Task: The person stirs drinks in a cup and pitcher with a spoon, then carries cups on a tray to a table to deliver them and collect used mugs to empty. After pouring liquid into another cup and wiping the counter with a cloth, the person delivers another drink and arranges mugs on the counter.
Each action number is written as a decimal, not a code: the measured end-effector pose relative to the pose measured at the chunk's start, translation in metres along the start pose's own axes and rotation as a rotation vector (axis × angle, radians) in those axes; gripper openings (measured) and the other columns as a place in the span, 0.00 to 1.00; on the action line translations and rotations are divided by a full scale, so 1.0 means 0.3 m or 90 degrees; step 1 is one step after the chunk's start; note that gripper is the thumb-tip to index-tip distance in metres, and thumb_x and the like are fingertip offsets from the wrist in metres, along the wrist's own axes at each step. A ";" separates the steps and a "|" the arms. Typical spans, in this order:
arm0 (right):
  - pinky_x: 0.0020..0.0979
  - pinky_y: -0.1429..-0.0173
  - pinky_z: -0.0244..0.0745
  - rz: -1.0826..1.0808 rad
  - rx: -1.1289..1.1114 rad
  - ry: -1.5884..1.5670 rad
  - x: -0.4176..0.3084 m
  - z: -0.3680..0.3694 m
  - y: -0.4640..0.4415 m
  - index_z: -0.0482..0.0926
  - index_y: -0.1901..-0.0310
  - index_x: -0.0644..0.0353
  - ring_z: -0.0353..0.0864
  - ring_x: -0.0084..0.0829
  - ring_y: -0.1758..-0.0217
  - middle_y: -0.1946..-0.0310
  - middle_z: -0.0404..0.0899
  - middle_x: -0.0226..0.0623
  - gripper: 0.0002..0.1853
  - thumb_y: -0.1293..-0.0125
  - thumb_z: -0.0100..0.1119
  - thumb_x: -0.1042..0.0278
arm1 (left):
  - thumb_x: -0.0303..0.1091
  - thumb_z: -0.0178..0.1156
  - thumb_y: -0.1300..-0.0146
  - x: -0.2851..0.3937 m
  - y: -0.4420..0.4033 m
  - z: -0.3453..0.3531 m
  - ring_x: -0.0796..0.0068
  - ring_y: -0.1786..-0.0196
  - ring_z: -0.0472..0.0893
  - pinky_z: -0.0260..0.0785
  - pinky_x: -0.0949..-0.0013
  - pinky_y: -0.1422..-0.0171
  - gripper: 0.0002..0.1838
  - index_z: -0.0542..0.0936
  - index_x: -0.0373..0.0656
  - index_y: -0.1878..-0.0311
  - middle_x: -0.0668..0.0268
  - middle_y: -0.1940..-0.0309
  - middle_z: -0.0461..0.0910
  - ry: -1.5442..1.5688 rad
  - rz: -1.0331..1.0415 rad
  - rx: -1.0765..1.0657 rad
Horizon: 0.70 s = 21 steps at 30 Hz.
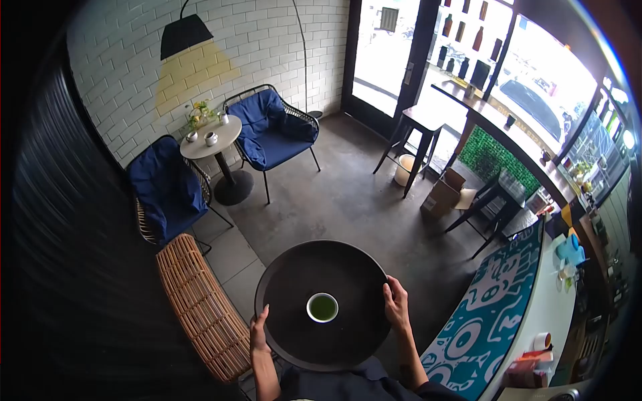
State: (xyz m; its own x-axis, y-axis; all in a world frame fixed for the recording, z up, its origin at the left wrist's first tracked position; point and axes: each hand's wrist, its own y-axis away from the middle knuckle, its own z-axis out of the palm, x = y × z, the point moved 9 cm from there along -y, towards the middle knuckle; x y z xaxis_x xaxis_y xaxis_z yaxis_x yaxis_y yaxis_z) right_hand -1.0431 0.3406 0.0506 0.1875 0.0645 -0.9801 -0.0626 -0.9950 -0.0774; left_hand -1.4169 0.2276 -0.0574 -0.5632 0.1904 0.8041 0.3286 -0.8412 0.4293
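A round dark serving tray (294,267) is held level in front of my body. Near its middle stands a white cup (322,307) filled with green liquid. My left hand (259,331) grips the tray's left rim, thumb on top and fingers mostly hidden beneath. On the opposite side, my right hand (396,304) is closed around the right rim, its fingers curling under the edge. Neither hand touches the cup.
A small round table (231,134) with cups and flowers stands between two blue-cushioned chairs (277,137). A rattan bench (200,307) is at left, and a counter (528,321) with a teal patterned front at right. Stools (424,123) and a cardboard box (441,194) are ahead.
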 end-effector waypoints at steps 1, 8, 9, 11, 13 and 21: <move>0.27 0.42 0.69 0.007 0.005 0.005 0.016 0.026 -0.056 0.74 0.43 0.71 0.77 0.25 0.49 0.56 0.82 0.37 0.16 0.24 0.50 0.67 | 0.46 0.60 0.37 0.010 -0.061 -0.002 0.63 0.31 0.69 0.58 0.61 0.25 0.33 0.73 0.31 0.35 0.53 0.35 0.72 0.003 -0.001 0.001; 0.23 0.47 0.68 0.003 0.037 0.015 0.032 0.289 -0.491 0.75 0.45 0.71 0.73 0.19 0.55 0.60 0.79 0.29 0.16 0.23 0.50 0.65 | 0.50 0.60 0.36 0.268 -0.506 0.098 0.63 0.28 0.66 0.52 0.60 0.23 0.35 0.71 0.33 0.33 0.54 0.32 0.69 -0.081 0.033 0.016; 0.23 0.46 0.68 0.006 0.046 0.039 0.023 0.331 -0.537 0.75 0.45 0.71 0.74 0.19 0.54 0.60 0.80 0.29 0.17 0.23 0.50 0.65 | 0.51 0.60 0.35 0.297 -0.571 0.092 0.63 0.28 0.65 0.51 0.60 0.22 0.36 0.70 0.33 0.32 0.54 0.31 0.68 -0.064 0.027 0.010; 0.23 0.46 0.69 0.013 0.034 -0.027 0.030 0.442 -0.671 0.76 0.46 0.72 0.74 0.19 0.54 0.60 0.80 0.30 0.17 0.23 0.49 0.64 | 0.53 0.59 0.34 0.392 -0.733 0.072 0.63 0.25 0.61 0.46 0.59 0.21 0.37 0.69 0.36 0.31 0.55 0.30 0.67 -0.121 0.016 0.022; 0.23 0.46 0.70 0.003 0.044 -0.002 -0.007 0.529 -0.771 0.76 0.46 0.72 0.75 0.19 0.54 0.60 0.81 0.30 0.17 0.23 0.49 0.64 | 0.57 0.57 0.34 0.464 -0.911 0.117 0.63 0.23 0.57 0.43 0.57 0.20 0.40 0.65 0.37 0.28 0.56 0.27 0.62 0.022 0.079 -0.223; 0.23 0.50 0.70 0.000 0.013 -0.001 -0.024 0.933 -1.156 0.77 0.46 0.72 0.74 0.18 0.57 0.62 0.80 0.28 0.17 0.23 0.49 0.64 | 0.65 0.52 0.35 0.640 -1.306 -0.128 0.61 0.20 0.50 0.40 0.53 0.20 0.47 0.58 0.39 0.24 0.55 0.23 0.55 -0.029 0.028 -0.002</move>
State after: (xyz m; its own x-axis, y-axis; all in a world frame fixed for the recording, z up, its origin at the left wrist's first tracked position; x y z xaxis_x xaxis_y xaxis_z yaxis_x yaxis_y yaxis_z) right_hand -1.2970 0.7063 0.0334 0.1862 0.0642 -0.9804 -0.0830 -0.9933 -0.0809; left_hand -1.6829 0.5744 -0.0868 -0.5127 0.1769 0.8401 0.3495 -0.8508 0.3924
